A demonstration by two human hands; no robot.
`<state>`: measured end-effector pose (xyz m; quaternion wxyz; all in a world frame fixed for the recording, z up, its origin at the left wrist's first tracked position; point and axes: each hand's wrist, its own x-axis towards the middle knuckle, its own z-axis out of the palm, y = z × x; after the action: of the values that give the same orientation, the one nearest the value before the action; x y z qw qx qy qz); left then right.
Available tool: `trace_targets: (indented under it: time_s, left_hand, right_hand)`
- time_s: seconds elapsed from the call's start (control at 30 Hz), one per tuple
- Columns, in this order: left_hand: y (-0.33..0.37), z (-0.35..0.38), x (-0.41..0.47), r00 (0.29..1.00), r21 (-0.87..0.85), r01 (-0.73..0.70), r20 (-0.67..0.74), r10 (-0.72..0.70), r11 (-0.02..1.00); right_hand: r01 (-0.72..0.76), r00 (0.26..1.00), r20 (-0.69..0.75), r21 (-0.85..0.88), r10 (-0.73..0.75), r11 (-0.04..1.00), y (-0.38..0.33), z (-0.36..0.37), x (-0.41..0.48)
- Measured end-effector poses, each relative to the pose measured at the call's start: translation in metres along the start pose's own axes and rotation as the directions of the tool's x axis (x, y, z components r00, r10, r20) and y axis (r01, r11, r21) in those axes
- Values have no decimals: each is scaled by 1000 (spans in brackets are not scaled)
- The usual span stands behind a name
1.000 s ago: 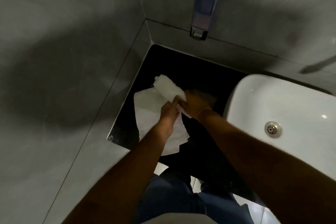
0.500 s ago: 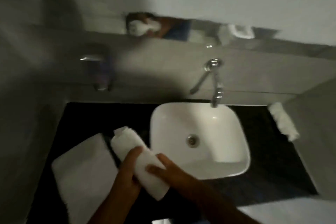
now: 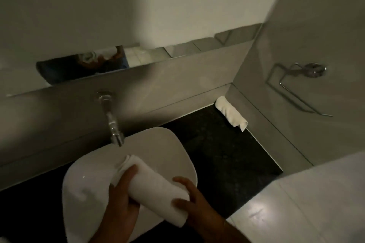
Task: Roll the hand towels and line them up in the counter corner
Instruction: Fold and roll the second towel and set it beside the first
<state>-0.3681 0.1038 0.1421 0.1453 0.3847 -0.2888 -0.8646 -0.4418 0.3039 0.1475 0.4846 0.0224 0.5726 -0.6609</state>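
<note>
A rolled white hand towel (image 3: 154, 187) is held in the air over the white basin (image 3: 173, 144). My left hand (image 3: 120, 197) wraps its near left side and my right hand (image 3: 189, 201) grips its right end. A second rolled white towel (image 3: 230, 112) lies on the black counter (image 3: 221, 156) in the far right corner, against the grey side wall.
A chrome wall tap (image 3: 112, 122) juts out over the basin. On the right wall hangs a chrome towel ring (image 3: 296, 89). A mirror strip (image 3: 138, 57) runs above the grey backsplash. Pale floor tiles (image 3: 306, 203) show at the lower right.
The view swung right, from the left counter corner across the basin. Both hands carried the rolled towel rightward, from over the flat towels to above the basin.
</note>
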Motion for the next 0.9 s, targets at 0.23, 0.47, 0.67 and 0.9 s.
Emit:
trace_targets:
  time_s: [0.23, 0.47, 0.67, 0.9]
  left_hand:
    - [-74, 146, 64, 997, 187, 44, -67, -31, 981]
    - [-115, 209, 92, 998, 357, -52, -19, 63, 933]
    - [-128, 171, 81, 979, 373, 53, -203, 26, 926]
    - [-129, 143, 71, 893, 286, 255, -436, -111, 924]
  right_hand:
    - [166, 970, -178, -8, -165, 986, -49, -129, 16]
    - [185, 906, -422, 332, -30, 925, -96, -251, 107]
    - [247, 858, -513, 467, 33, 849, -137, -303, 203]
    - [352, 771, -599, 683, 216, 640, -148, -303, 248]
